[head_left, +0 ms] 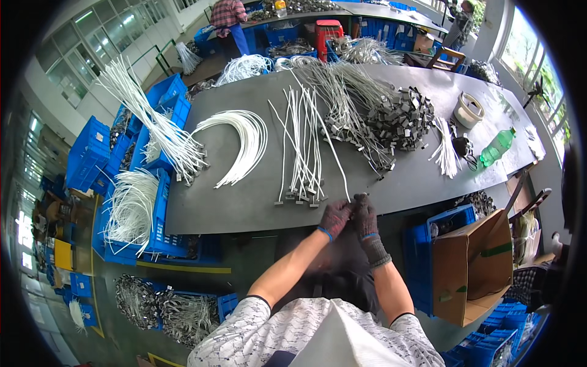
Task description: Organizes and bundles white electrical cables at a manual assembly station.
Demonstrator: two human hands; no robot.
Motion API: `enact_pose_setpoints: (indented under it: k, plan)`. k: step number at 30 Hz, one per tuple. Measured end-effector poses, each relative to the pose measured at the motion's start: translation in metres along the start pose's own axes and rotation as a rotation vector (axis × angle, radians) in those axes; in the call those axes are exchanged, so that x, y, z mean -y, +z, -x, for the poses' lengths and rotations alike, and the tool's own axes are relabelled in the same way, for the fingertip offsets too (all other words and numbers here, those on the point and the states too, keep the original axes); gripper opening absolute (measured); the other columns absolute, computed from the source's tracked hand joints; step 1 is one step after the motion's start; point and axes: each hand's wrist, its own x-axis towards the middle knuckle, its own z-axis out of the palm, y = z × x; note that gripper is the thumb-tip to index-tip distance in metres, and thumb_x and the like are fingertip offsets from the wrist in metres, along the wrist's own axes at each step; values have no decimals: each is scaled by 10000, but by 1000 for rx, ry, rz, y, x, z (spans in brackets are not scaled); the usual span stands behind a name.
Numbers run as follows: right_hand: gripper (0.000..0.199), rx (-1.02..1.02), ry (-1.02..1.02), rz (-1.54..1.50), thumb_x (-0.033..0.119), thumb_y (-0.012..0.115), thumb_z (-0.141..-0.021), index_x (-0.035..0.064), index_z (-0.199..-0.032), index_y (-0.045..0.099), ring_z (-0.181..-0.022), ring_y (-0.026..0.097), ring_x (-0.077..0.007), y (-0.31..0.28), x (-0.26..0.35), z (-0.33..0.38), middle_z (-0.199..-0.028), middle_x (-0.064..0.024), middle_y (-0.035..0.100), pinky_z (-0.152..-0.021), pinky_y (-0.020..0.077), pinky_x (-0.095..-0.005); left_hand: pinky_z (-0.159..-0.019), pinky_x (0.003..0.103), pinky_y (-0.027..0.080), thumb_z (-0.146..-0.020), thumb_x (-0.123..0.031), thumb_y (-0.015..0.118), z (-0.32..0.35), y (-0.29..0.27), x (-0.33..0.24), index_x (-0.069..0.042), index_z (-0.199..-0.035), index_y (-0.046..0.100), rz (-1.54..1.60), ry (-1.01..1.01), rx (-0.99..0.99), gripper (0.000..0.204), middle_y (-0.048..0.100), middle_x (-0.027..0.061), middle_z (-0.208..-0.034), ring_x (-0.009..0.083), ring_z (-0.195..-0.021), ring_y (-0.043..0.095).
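Observation:
Both gloved hands meet at the near edge of the grey table [238, 214]. My left hand [336, 219] is closed in a pinch on the near end of a single white cable [339, 164], which stretches away across the tabletop. Right beside it, my right hand [367, 221] has its fingers pressed together; whatever small part lies in them is hidden. Just left of the hands lies a loose group of white cables [304, 156] with small dark end pieces toward me. Farther right sits a large pile of grey wires with black connectors [400, 119].
A curved bundle of white cables [247, 147] lies left on the table. Blue crates [160, 211] line its left side. At right are a white tub [469, 110], a green bottle [498, 147] and a cardboard box [471, 269] below. Other people work farther back.

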Motion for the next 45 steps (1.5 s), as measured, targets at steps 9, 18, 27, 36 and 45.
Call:
enact_pose_setpoints:
  k: [9,18,27,36,45]
  plan:
    - [329,-148,-610,1344,300,605,-902,62,-1128,643,-993,633,-428,-22,29,-103,-1122,-232,636,-769,527,-523,-1042,467,455,-894,-512,595,-67,-267,87,-80,-1349,553,-1005,-43,-611,629,549,228,-1385,394,-1211,572]
    - [227,-80,-381,1321,253,685,-869,54,-975,668,-872,663,-350,-71,-10,-151,-944,-162,662,-719,532,-460,-776,477,588,-938,-251,581,-34,-397,102,-148,-1076,658,-1488,-486,-472,188,691,118,-1084,343,-966,713]
    - [283,305,540,233,222,627,-974,44,-1190,670,-800,631,-116,-99,44,7,-946,-37,684,-684,532,-269,-781,477,591,-937,-294,611,-47,-394,87,-115,-1064,651,-1618,-265,-415,223,667,152,-1062,344,-938,714]
    - [240,-35,-184,1329,190,540,-975,61,-1147,645,-907,676,-388,-190,-31,152,-976,-180,699,-749,541,-459,-825,487,579,-946,-173,546,-48,-388,70,-85,-1065,658,-1522,-306,-261,186,694,193,-1092,385,-1002,698]
    - [218,330,207,1532,166,527,-908,42,-913,706,-923,659,-447,-308,-133,302,-957,-242,693,-775,534,-508,-898,469,550,-827,-135,655,-28,-389,82,-104,-1080,692,-1188,-442,-289,258,688,186,-1139,385,-1079,662]
